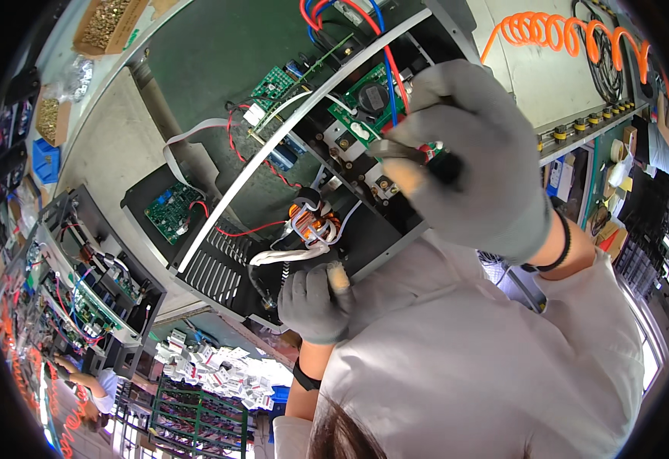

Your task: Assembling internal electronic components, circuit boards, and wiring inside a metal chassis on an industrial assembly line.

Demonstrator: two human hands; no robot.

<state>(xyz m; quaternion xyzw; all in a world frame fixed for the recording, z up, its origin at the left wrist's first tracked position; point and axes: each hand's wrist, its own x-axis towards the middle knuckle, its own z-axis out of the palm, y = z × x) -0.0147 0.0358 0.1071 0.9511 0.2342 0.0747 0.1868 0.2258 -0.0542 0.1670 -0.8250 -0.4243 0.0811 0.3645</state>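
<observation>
A black metal chassis (220,264) with a slotted panel lies open before me, tilted in the picture. Inside it are a copper-wound coil (313,223) with white sleeved leads and a green circuit board (373,99). My right hand (472,145), in a grey glove, is closed above this board. Between its fingers shows part of a small tool or part with red and dark areas, too hidden to name. Red and blue wires (389,69) run down beside these fingers. My left hand (315,304), also gloved, is curled at the chassis's near edge, below the coil; its grip is hidden.
Another green board (172,212) on a black plate lies left, joined by a grey ribbon cable (174,153). Further left stands a second opened chassis (94,283). A box of small brass-coloured parts (109,23) and a blue bin (45,161) are upper left. A coiled orange hose (556,32) hangs upper right.
</observation>
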